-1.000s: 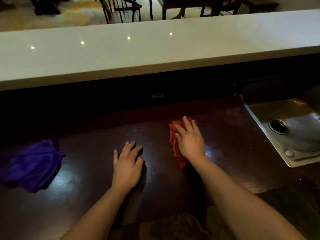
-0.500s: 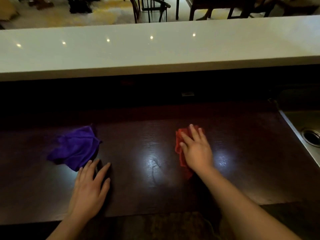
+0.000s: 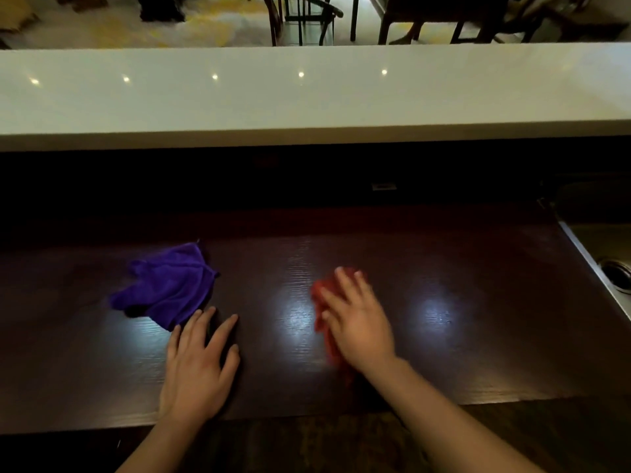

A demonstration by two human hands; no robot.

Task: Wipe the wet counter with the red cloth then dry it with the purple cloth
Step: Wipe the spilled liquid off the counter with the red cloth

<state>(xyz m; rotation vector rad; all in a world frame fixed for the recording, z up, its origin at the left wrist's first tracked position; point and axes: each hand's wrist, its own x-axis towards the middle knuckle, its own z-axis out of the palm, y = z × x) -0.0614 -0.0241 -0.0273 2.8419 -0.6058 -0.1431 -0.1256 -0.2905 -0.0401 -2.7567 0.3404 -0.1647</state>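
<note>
While right hand (image 3: 358, 322) flattens red cloth (image 3: 321, 302), fingers (image 3: 345, 281) spread atop

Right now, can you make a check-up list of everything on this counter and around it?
Surface: dark wood counter, glossy with light glare.
Job's things: red cloth under the right hand; purple cloth lying crumpled, left of it.
Clutter: nothing seen.
Hands: right hand flat on the red cloth, blurred; left hand flat on the counter, fingertips right by the purple cloth.
Cables: nothing seen.
Surroundings: sink at right; white ledge behind; chairs beyond.
</note>
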